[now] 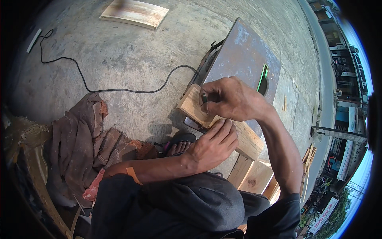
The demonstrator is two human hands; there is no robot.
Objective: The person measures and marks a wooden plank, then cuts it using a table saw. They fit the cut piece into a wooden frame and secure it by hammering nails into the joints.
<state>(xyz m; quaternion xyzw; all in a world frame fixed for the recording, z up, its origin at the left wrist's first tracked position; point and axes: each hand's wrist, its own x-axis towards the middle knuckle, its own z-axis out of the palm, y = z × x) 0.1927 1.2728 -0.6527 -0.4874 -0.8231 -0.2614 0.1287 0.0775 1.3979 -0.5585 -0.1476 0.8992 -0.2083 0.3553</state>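
Observation:
A thick wooden board [248, 139] lies across the near edge of a worn metal saw table [242, 47]. My left hand [215, 145] rests on the board's near side, its fingers pinched on a small pale wooden piece [215, 120] set against it. Above the board's left part, my right hand [234, 99] is closed around a short dark green stick that looks like a pencil [204, 98]. Its tip points toward the wood, but I cannot tell whether it touches. The fingers hide the middle of the board.
A green-edged blade slot [262, 77] opens in the saw table. A black cable [119, 91] runs leftward over the concrete to a white power strip [34, 40]. Another board [134, 14] lies farther off. Brown cloth [75, 139] is heaped at left; wood pieces [254, 179] lie at right.

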